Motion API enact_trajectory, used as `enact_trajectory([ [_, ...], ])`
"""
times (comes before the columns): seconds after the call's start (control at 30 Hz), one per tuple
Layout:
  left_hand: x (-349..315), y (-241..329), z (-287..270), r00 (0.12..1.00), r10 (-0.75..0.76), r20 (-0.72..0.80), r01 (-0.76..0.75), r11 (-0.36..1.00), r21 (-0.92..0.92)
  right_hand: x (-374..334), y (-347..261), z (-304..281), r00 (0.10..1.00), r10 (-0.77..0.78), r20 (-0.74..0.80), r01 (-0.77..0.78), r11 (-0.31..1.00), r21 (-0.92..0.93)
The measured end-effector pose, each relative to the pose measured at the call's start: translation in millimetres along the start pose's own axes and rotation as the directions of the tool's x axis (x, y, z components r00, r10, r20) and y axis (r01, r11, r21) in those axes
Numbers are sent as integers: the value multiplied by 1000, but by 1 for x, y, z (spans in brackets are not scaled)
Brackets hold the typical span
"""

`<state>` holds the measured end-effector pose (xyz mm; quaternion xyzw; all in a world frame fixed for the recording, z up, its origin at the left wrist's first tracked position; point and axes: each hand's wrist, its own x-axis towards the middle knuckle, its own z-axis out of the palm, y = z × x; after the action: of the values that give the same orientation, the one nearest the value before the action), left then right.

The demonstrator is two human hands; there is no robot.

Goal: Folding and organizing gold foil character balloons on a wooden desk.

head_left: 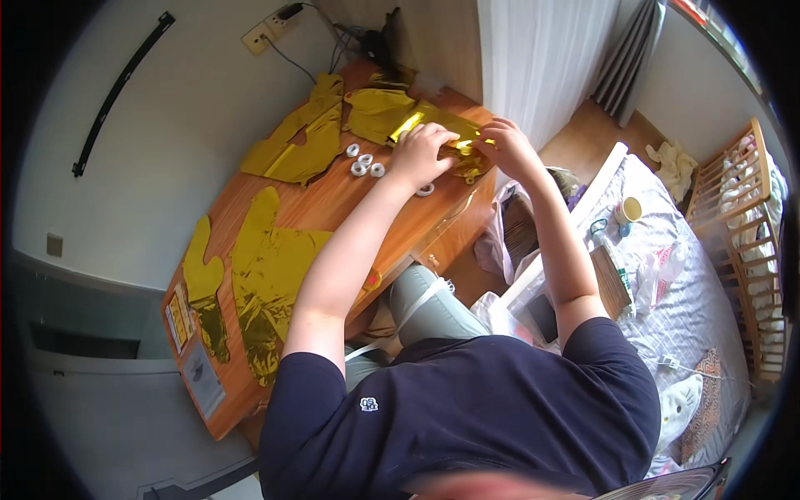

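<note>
Both hands are over the far right part of the wooden table, at a shiny gold foil balloon (442, 121) that lies flat and uninflated. My left hand (423, 154) has its fingers bent and pinched at the crumpled near edge of the foil. Across from it, my right hand (510, 148) pinches the same balloon near the table's right edge. What exactly lies between the fingertips is too small to make out. Several small white rolls (360, 168) are grouped left of my left wrist, and another white roll (425, 190) sits below it.
More flat gold foil balloons (287, 150) cover the table (333, 204), some near its left end (271, 283). Printed sheets (202, 379) lie at the near left corner. A cabinet (533, 67) stands behind; a bed (708, 292) holding a cup (631, 208) and bags is to the right.
</note>
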<state>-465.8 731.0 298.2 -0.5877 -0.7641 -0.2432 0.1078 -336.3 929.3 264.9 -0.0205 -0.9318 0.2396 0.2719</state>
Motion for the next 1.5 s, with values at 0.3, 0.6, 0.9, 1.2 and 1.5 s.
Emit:
enact_trajectory([
  [0.3,16,-7,4,969,-242,39,245,950,-193,-41,-19,-1,950,-42,-308,29,998,-46],
  [0.6,6,-17,10,967,-242,74,251,957,-145,-37,-27,10,979,108,-172,-130,984,-123],
  [0.9,-2,-18,14,997,-74,-7,73,996,-51,0,-21,5,975,113,-189,-133,986,-101],
  [1.2,2,-27,15,985,-118,-122,107,990,-90,18,-16,-22,988,-67,-140,70,997,13],
  [1.5,2,-21,17,973,-87,-211,78,996,-53,43,-6,-21,963,-184,-194,166,980,-105],
])
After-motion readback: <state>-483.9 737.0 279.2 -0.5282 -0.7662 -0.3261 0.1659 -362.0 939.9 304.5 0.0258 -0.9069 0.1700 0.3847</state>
